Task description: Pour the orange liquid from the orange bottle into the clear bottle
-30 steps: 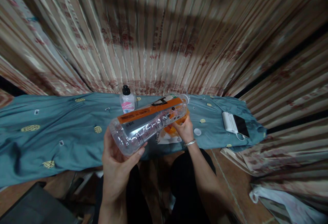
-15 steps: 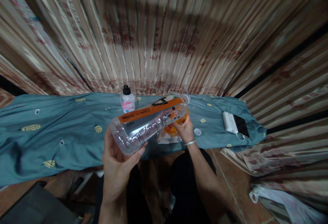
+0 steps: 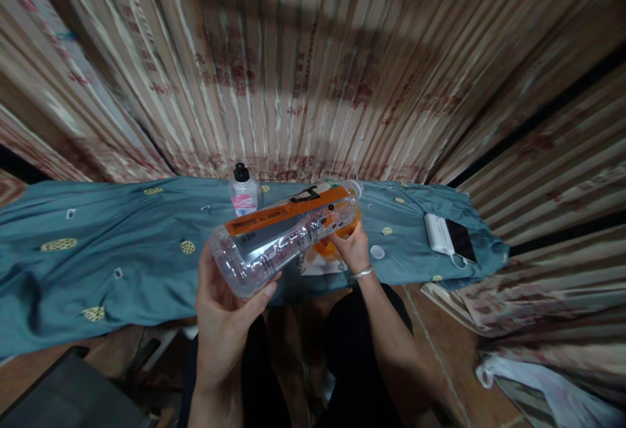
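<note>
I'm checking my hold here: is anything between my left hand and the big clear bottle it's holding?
Nothing visible is in the way: your left hand grips the base end of the clear bottle directly. Toward the other end, an orange item shows beside your right hand, partly hidden behind the bottle, apart from that grip.

Illegible print on the orange label (image 3: 264,218), pink label (image 3: 244,203) and curtain (image 3: 303,108)

clear plastic bottle (image 3: 286,239), orange-banded label (image 3: 264,218), base in left fingers (image 3: 261,294), aslant, neck toward right
</note>
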The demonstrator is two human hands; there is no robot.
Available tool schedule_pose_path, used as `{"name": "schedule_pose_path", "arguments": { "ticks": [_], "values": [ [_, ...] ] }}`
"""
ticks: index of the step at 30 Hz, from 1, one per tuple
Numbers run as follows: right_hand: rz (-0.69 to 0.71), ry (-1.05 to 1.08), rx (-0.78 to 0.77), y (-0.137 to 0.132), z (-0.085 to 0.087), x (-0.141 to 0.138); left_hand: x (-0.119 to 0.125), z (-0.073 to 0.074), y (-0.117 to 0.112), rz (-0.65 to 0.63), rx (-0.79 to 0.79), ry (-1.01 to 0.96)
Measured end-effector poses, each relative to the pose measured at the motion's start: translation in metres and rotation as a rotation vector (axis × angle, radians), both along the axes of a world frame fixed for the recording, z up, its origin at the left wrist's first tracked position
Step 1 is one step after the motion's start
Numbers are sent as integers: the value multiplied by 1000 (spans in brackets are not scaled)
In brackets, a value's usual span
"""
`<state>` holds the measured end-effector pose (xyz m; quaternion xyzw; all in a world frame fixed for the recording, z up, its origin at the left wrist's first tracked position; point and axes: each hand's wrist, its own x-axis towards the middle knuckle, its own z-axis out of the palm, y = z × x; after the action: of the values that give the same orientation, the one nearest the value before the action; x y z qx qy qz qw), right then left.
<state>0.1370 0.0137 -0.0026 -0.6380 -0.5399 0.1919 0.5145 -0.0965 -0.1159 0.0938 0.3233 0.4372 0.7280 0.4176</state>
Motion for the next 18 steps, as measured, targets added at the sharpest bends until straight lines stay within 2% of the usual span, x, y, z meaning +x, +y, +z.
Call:
{"name": "schedule_pose_path", "arguments": {
  "ticks": [9,18],
  "values": [
    [11,-13,-10,-2,4,-2,1,1,0,-2,17,-16],
    [-9,-23,6,0,-2,0,1,0,1,3,31,-17]
  ]
}}
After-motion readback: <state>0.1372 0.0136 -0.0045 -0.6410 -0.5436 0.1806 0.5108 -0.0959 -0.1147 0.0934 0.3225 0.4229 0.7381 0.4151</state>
